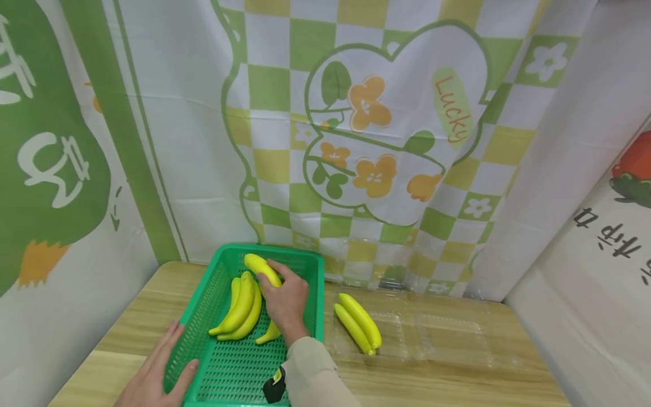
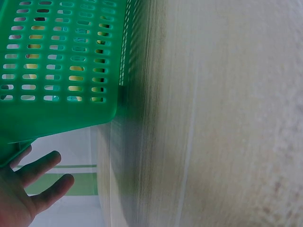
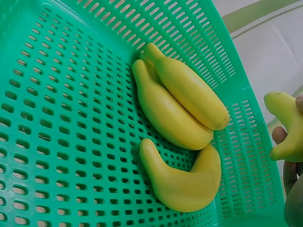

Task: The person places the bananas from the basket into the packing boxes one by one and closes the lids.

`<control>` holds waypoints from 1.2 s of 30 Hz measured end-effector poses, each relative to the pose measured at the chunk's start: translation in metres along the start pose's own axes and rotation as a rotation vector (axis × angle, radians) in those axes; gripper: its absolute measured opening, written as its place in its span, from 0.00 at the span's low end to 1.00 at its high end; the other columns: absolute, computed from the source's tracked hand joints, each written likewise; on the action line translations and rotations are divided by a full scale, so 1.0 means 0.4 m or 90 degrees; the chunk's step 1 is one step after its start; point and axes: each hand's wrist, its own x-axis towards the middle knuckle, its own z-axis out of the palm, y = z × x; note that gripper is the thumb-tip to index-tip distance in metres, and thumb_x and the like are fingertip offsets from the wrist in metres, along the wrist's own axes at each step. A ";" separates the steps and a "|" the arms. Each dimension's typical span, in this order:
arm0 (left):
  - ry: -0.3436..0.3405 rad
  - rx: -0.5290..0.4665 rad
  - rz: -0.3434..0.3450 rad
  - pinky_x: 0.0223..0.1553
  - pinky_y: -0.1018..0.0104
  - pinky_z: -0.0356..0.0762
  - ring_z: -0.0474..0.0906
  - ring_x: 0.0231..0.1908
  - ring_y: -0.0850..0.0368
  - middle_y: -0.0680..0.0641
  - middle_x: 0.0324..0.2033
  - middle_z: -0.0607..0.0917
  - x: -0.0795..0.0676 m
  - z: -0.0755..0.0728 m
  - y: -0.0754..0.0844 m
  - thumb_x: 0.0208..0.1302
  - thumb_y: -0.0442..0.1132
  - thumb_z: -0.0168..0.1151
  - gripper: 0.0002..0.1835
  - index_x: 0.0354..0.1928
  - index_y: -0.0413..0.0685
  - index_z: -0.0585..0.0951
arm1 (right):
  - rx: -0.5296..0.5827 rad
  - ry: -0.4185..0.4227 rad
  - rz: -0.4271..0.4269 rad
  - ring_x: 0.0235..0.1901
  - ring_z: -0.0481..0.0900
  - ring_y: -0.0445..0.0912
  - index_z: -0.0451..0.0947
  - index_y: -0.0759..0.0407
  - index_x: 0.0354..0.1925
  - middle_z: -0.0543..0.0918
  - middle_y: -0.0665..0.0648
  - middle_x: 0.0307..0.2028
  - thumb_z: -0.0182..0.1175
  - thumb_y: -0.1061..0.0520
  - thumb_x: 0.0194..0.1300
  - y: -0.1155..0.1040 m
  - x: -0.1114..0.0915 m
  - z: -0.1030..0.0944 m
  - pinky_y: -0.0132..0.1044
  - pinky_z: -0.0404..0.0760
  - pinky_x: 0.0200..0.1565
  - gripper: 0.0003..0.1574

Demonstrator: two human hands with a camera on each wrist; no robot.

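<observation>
My right hand grips a yellow banana over the far end of a green perforated basket. The right wrist view shows the held banana at its right edge, partly cut off. Below it in the basket lie several bananas side by side and a separate curved banana. My left hand touches the basket's left rim, its thumb over the edge. Its fingers look straight and spread under the rim in the left wrist view.
Right of the basket, two bananas lie in a clear plastic tray. Another clear tray is beside it on the wooden table. A checked cloth hangs along the table's back edge.
</observation>
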 end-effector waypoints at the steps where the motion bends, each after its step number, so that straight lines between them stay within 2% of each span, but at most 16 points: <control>1: 0.001 0.002 -0.002 0.49 0.21 0.79 0.68 0.69 0.18 0.35 0.83 0.57 -0.001 0.000 0.000 0.79 0.57 0.56 0.43 0.85 0.48 0.53 | 0.003 0.000 0.000 0.19 0.72 0.33 0.89 0.41 0.59 0.93 0.55 0.45 0.74 0.46 0.68 -0.001 0.000 0.000 0.26 0.76 0.23 0.21; 5: 0.009 0.001 0.007 0.48 0.20 0.78 0.68 0.68 0.18 0.34 0.83 0.57 -0.002 0.001 0.000 0.79 0.56 0.57 0.43 0.85 0.48 0.53 | 0.036 -0.002 0.006 0.19 0.73 0.34 0.89 0.44 0.60 0.92 0.56 0.48 0.74 0.47 0.69 0.000 -0.003 -0.002 0.27 0.76 0.23 0.22; 9: 0.021 -0.002 0.020 0.47 0.20 0.79 0.69 0.68 0.18 0.34 0.83 0.58 -0.002 0.006 0.000 0.79 0.55 0.58 0.42 0.85 0.47 0.54 | 0.065 0.004 0.016 0.25 0.78 0.33 0.88 0.46 0.60 0.92 0.54 0.52 0.74 0.48 0.69 0.004 -0.003 -0.004 0.27 0.79 0.27 0.22; 14: 0.033 0.001 0.022 0.46 0.22 0.80 0.70 0.67 0.19 0.34 0.82 0.59 -0.004 0.007 0.000 0.78 0.54 0.60 0.42 0.85 0.48 0.55 | 0.063 0.015 0.017 0.30 0.80 0.33 0.89 0.44 0.58 0.92 0.53 0.54 0.74 0.48 0.68 0.005 0.000 -0.006 0.27 0.81 0.28 0.21; 21: 0.023 0.004 0.015 0.45 0.25 0.82 0.69 0.68 0.18 0.34 0.83 0.58 -0.004 0.004 0.000 0.78 0.55 0.59 0.43 0.85 0.47 0.55 | 0.066 0.035 0.014 0.41 0.87 0.38 0.90 0.42 0.56 0.92 0.51 0.53 0.75 0.49 0.67 -0.003 0.006 -0.009 0.29 0.86 0.36 0.19; 27: 0.019 0.004 0.009 0.47 0.23 0.80 0.68 0.68 0.18 0.34 0.83 0.58 -0.004 0.005 0.002 0.79 0.56 0.58 0.43 0.85 0.47 0.55 | 0.076 0.043 0.011 0.36 0.85 0.37 0.90 0.49 0.57 0.93 0.52 0.50 0.75 0.50 0.68 -0.014 0.015 -0.023 0.29 0.84 0.33 0.21; 36: 0.021 0.002 0.007 0.46 0.22 0.80 0.69 0.68 0.18 0.35 0.83 0.57 -0.006 0.003 0.000 0.79 0.56 0.58 0.43 0.85 0.48 0.55 | 0.081 0.050 0.002 0.32 0.82 0.35 0.90 0.50 0.56 0.93 0.53 0.49 0.75 0.51 0.67 -0.035 0.026 -0.054 0.29 0.83 0.31 0.20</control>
